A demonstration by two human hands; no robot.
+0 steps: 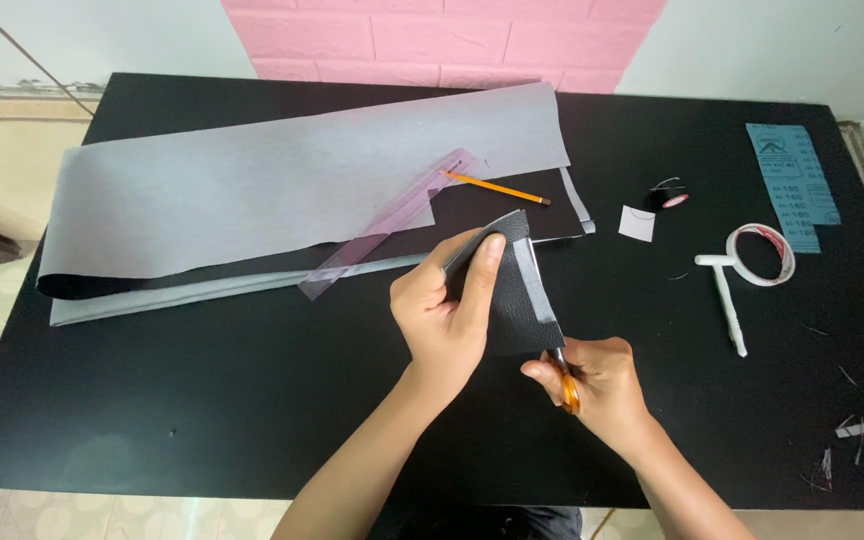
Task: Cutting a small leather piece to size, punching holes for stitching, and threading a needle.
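view from above a black tabletop [202, 400], looking down at a person's two bare hands near the front edge. the left hand [447, 310] is closed in a pinch around a small piece of black leather-like material [514, 300], thumb lying flat on its dark face and fingers curled behind it, holding it up off the tabletop at a tilt. a pale grey strip of the backing shows along the piece's right edge. the right hand [592, 385], just below and to the right, is curled shut around the orange handles of a pair of scissors [565, 385], whose blades meet the lower right corner of the piece; the blades are mostly hidden, so how far they are parted cannot be told.

behind the hands, a long sheet of grey material [252, 190] is folded over on itself and stretches across the left and middle of the tabletop. a clear pink ruler [392, 222] lies slanted on it, and a yellow pencil [497, 187] rests just beside the ruler's upper end. to the right lie a small white square scrap [637, 223], a small black spool [669, 197], a roll of white tape [760, 253], a white pen-like tool [730, 310] and a blue sheet of sandpaper [792, 185]. thin offcuts [857, 430] sit near the right front corner. a pink brick-pattern wall panel [442, 40] stands beyond the tabletop.
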